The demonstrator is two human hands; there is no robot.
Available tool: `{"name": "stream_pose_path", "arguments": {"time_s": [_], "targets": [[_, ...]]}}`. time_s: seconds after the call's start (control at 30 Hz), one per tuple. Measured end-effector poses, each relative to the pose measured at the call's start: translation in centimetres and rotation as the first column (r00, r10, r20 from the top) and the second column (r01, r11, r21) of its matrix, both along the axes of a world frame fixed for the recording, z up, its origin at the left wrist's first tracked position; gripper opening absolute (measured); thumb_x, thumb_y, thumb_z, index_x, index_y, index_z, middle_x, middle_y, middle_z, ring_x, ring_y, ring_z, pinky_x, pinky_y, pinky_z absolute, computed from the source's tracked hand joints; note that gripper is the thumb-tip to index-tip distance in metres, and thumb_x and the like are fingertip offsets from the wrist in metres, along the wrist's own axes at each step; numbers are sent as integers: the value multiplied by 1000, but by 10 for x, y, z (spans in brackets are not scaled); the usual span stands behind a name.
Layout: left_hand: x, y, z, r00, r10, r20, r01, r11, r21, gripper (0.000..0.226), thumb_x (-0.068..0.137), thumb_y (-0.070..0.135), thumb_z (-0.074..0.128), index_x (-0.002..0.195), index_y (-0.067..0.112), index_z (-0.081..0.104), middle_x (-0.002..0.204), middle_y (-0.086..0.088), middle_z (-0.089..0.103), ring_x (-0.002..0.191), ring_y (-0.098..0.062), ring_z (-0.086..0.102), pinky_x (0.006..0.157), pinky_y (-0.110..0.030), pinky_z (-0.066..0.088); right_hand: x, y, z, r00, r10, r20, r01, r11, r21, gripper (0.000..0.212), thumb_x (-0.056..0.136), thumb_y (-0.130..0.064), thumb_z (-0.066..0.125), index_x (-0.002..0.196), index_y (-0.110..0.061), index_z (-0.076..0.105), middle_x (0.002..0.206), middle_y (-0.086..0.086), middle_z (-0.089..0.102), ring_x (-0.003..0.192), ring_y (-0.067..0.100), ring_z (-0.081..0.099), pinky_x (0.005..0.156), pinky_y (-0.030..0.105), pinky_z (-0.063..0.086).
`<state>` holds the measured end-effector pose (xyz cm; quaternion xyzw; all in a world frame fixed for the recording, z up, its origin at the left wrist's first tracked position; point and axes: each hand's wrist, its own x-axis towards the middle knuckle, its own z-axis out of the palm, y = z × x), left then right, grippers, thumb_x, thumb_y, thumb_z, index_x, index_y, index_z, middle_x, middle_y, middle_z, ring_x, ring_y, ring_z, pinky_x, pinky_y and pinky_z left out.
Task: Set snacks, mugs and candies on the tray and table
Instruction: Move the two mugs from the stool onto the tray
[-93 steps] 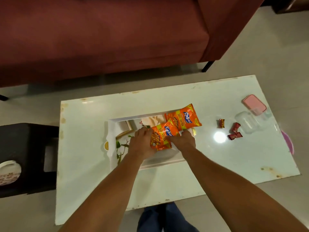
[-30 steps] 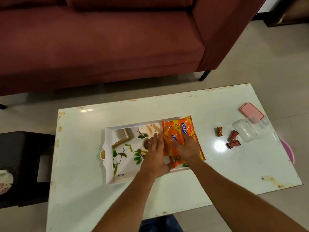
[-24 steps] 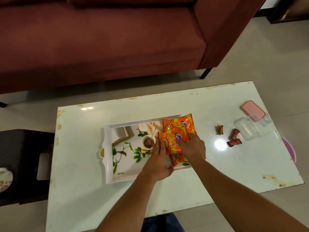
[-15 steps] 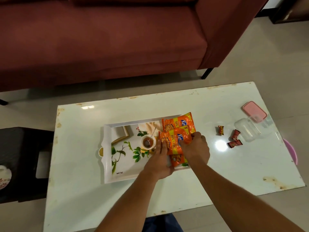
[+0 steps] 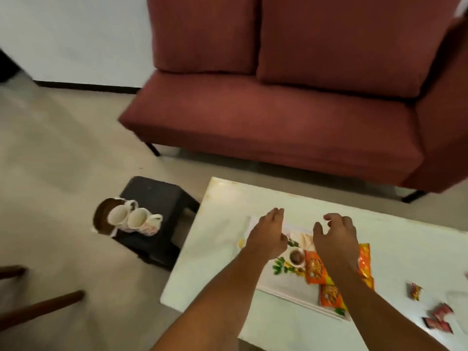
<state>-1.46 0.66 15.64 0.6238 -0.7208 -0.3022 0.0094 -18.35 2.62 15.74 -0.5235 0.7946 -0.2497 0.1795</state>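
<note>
Two mugs [image 5: 134,220] stand side by side on the stool [image 5: 162,198], well off to the left of both empty, loosely spread hands, the left hand [image 5: 268,236] nearer than the right hand [image 5: 334,236].

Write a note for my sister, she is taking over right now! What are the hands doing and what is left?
Left hand and right hand: both open, holding nothing, above the tray.
Done: orange snack packets lie on the tray's right side.
Left: the two mugs are on the black stool left of the table; bring them over.
The candies lie loose on the table, right of the tray.
</note>
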Motion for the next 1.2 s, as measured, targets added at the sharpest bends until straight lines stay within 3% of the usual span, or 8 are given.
{"name": "stream_pose_path", "arguments": {"time_s": [0.17, 0.3, 0.57, 0.73, 0.83, 0.93, 1.1, 1.2], "targets": [[76, -8, 114, 976, 219, 22, -210, 956, -205, 59, 98, 27, 50, 153, 13, 33, 152, -12, 44, 135, -33, 43, 108, -44, 41, 74, -26, 96, 970, 235, 70, -232, 972, -48, 20, 94, -26, 62, 111, -17, 67, 112, 6, 64, 99, 27, 61, 75, 37, 50], [131, 5, 190, 935, 353, 6, -332, 885, -325, 56, 100, 27, 48, 153, 12, 36, 151, -13, 47, 134, -33, 45, 110, -44, 39, 137, -39, 174, 891, 448, 72, -438, 891, -120, 17, 94, -26, 63, 108, -20, 67, 108, 2, 65, 86, 16, 55, 71, 32, 44], [253, 34, 252, 822, 569, 0, -497, 718, -487, 46, 96, 29, 57, 140, 19, 48, 133, -6, 58, 120, -26, 55, 97, -39, 50, 245, -37, 257, 655, 756, 20, -748, 651, -131, 26, 94, -26, 67, 119, -21, 65, 115, -2, 65, 93, 12, 59, 79, 27, 50], [337, 55, 221, 733, 675, 85, -596, 697, -399, 57, 95, 29, 59, 148, 19, 42, 141, -7, 54, 127, -26, 51, 100, -39, 50, 302, -37, 240, 593, 805, 19, -804, 593, -30, 31, 93, -29, 69, 123, -24, 63, 118, -4, 66, 101, 12, 62, 87, 28, 54], [378, 53, 190, 716, 691, 95, -637, 703, -315, 60, 95, 28, 59, 151, 20, 39, 146, -7, 50, 133, -26, 47, 107, -40, 47, 344, -45, 208, 592, 806, 7, -805, 590, 54, 32, 92, -33, 70, 122, -26, 63, 119, -4, 66, 101, 12, 62, 84, 26, 54], [411, 45, 156, 731, 675, 106, -643, 732, -225, 63, 93, 27, 63, 151, 20, 39, 149, -6, 48, 137, -25, 44, 111, -42, 44, 387, -52, 166, 574, 818, 18, -806, 562, 187, 43, 88, -37, 73, 128, -27, 61, 126, -2, 64, 107, 14, 61, 84, 26, 52], [467, 18, 96, 777, 606, 171, -592, 795, -132, 74, 84, 29, 78, 147, 20, 40, 146, -7, 49, 133, -27, 46, 109, -42, 45, 463, -65, 88, 547, 837, 5, -774, 503, 385, 77, 76, -46, 82, 144, -30, 48, 147, -2, 52, 130, 20, 54, 102, 40, 53], [494, -1, 58, 800, 569, 187, -564, 821, -88, 79, 83, 30, 79, 149, 19, 38, 147, -9, 46, 134, -29, 44, 111, -43, 43, 495, -74, 40, 513, 858, -29, -766, 473, 435, 84, 71, -54, 83, 143, -30, 46, 145, -2, 53, 128, 20, 53, 100, 40, 52]]}}
